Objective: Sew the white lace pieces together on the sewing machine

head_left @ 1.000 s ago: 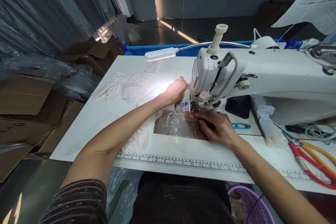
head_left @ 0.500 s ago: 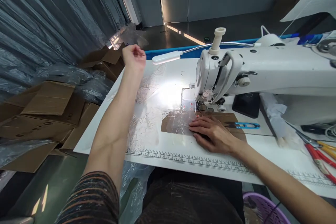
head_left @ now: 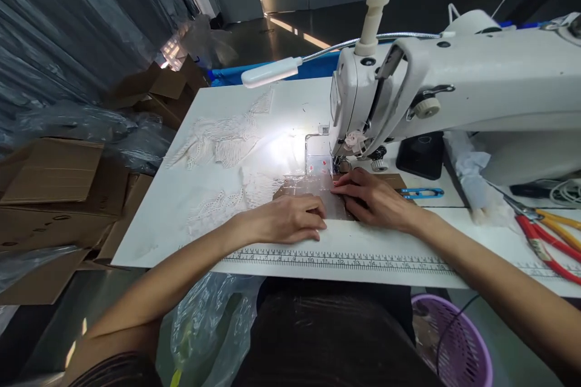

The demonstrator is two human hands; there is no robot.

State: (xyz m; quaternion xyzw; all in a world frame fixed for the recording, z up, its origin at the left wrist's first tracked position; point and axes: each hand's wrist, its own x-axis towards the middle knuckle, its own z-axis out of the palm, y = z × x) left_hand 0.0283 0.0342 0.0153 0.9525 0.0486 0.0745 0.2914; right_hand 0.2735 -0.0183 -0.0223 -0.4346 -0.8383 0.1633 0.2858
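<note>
My left hand (head_left: 293, 217) rests on the tabletop just left of the needle area, its fingers curled in. Whatever lies under those fingers is hidden. My right hand (head_left: 374, 198) lies over a brown sheet (head_left: 394, 181) by the presser foot, fingers stretched forward and thumb apart. Between the hands is a glossy, see-through patch (head_left: 334, 208). White lace fabric (head_left: 218, 208) spreads left of my left hand, and another lace piece (head_left: 231, 139) lies farther back. The sewing machine head (head_left: 363, 103) stands just behind my right hand.
Blue thread snips (head_left: 422, 193) and a dark phone (head_left: 421, 155) lie right of my right hand. Red-handled pliers (head_left: 542, 248) lie at the far right. A lamp (head_left: 272, 72) hangs above the table. Cardboard boxes (head_left: 49, 193) stand left; a purple basket (head_left: 476, 338) is below.
My left hand has come down from above the table's far left edge to beside my right hand. The lace is spread out flatter. My right fingers have drawn nearer the presser foot.
</note>
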